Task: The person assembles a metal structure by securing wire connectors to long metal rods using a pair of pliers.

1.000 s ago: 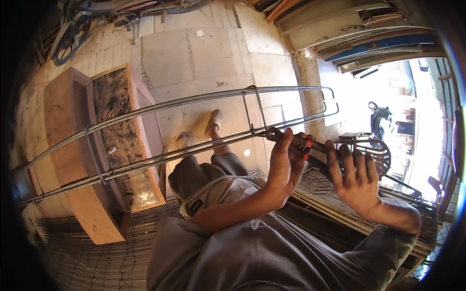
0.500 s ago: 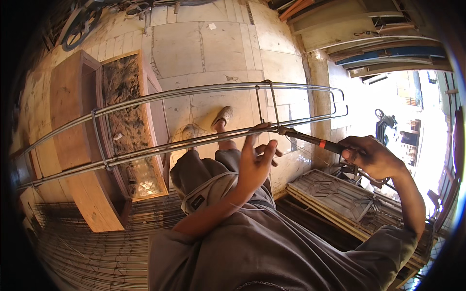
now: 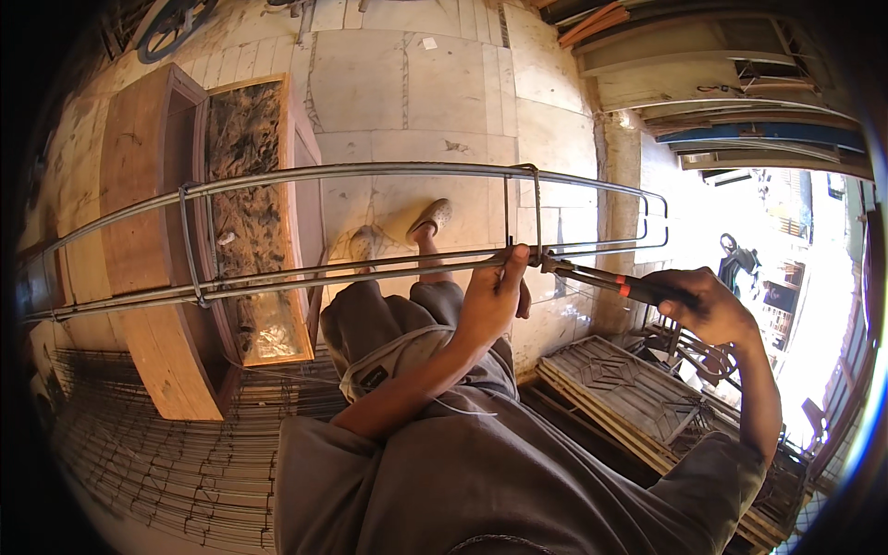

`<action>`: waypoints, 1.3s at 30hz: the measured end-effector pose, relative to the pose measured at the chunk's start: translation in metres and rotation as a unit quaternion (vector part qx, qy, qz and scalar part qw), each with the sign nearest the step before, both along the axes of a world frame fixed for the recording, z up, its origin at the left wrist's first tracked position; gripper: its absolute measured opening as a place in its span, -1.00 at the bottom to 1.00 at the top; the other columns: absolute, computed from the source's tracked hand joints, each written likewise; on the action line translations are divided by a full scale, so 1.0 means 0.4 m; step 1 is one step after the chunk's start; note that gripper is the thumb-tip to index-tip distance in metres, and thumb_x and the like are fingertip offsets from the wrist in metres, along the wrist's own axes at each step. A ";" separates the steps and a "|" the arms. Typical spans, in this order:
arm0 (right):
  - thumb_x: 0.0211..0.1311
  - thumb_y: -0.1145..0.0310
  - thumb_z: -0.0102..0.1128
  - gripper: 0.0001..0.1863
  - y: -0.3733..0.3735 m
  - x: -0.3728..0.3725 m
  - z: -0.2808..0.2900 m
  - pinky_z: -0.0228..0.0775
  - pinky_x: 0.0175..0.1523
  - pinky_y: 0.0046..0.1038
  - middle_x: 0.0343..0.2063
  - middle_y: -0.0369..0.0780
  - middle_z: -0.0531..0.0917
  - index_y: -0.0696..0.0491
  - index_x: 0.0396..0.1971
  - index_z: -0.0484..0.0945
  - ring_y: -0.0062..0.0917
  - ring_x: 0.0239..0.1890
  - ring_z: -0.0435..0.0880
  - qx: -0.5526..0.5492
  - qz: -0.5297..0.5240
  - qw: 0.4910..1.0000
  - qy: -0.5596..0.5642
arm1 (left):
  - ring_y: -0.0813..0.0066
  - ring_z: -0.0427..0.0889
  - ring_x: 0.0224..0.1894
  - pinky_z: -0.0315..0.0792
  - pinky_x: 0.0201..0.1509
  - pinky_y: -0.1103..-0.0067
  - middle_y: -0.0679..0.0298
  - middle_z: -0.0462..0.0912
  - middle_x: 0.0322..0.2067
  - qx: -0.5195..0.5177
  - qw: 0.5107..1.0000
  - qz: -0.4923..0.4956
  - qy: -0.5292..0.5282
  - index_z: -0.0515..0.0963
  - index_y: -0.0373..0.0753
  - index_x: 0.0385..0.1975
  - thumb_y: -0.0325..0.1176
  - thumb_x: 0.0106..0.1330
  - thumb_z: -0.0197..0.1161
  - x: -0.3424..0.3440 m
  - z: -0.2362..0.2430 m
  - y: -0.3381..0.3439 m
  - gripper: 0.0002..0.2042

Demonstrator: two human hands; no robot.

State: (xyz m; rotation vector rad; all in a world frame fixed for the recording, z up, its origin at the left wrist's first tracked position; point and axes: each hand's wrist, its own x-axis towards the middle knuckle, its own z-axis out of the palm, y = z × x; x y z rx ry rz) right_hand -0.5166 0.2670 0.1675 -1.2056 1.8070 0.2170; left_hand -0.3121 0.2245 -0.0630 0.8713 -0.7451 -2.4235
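A long cage of steel reinforcing bars (image 3: 370, 169) lies crosswise before me, with bent bar ends at the right. A thin rectangular stirrup (image 3: 537, 208) stands around the bars near that end. My left hand (image 3: 488, 301) is closed on the lower bars just left of the stirrup, thumb on top. My right hand (image 3: 708, 305) grips a pair of pincers (image 3: 638, 288) by their dark handles with red bands. Their jaws meet the lower corner of the stirrup, where fine wire shows. Whether the jaws are shut on the wire is too small to tell.
Under the cage's left part stand a wooden box (image 3: 139, 185) and a panel with a dark mottled face (image 3: 245, 139). Wire-tied bars (image 3: 176, 462) lie at lower left. Metal grilles (image 3: 629, 379) are stacked at lower right. Shelves of long stock (image 3: 758, 134) line the upper right.
My left hand has gone from spread fingers to a closed hold on the lower bars. The pincers' handles have opened slightly. The view has shifted a little.
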 end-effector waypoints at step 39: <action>0.17 -0.11 0.24 -0.39 0.021 0.163 0.077 0.51 -0.28 -0.32 -0.35 -0.07 0.66 0.12 -0.02 0.49 -0.26 -0.36 0.69 -0.078 0.039 0.972 0.218 | 0.19 0.44 -0.02 0.28 0.12 0.27 0.09 0.46 -0.07 -0.728 0.678 0.081 -0.063 0.45 -0.27 0.01 -0.35 0.08 0.27 -0.128 0.131 0.065 -0.56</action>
